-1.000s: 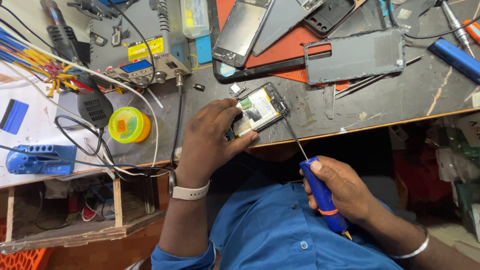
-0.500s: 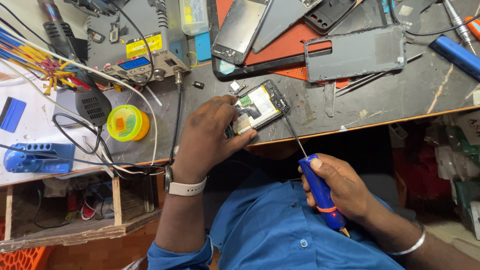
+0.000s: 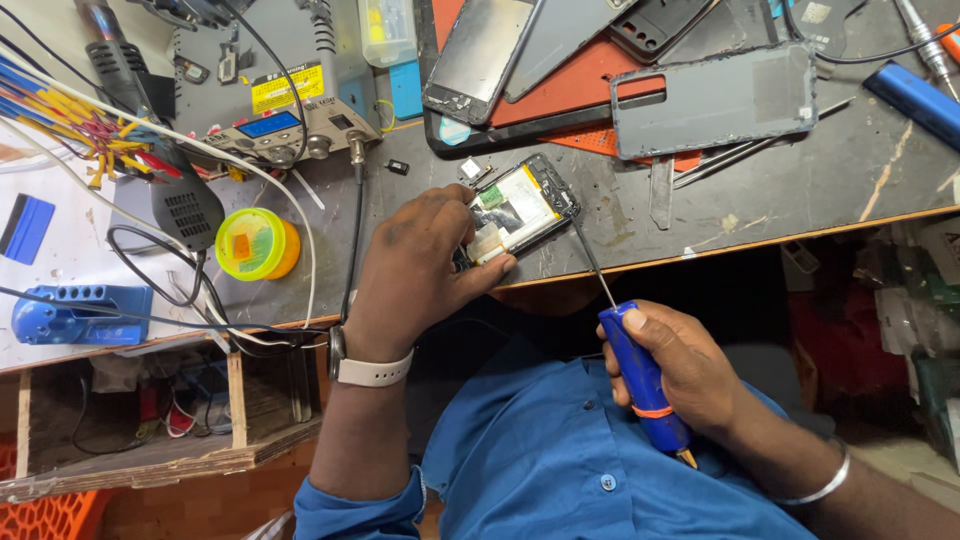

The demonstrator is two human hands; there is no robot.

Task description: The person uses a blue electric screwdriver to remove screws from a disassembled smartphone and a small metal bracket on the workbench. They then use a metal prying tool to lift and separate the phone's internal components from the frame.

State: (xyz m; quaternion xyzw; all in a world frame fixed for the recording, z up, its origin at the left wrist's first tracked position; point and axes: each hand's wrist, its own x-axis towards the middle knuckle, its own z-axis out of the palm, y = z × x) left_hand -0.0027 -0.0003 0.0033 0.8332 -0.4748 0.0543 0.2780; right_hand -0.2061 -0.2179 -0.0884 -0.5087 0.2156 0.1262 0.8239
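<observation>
An opened phone [image 3: 520, 210] with its back off lies near the front edge of the dark workbench [image 3: 800, 180]. My left hand [image 3: 415, 270] rests over its lower end and grips it, thumb along the near side. My right hand [image 3: 690, 370] holds a blue-handled screwdriver [image 3: 640, 375] below the bench edge. Its thin shaft slants up to the phone's right edge, where the tip touches.
A grey phone back cover [image 3: 715, 100], two phone screens [image 3: 480, 55] on an orange mat [image 3: 580, 85], a yellow-green round tub [image 3: 252, 245], a repair station [image 3: 285, 115] with cables, a blue tool [image 3: 915, 100] and a blue holder [image 3: 70, 315] surround the work.
Both hands keep their grips. The view has shifted slightly; the screwdriver tip stays at the phone's edge.
</observation>
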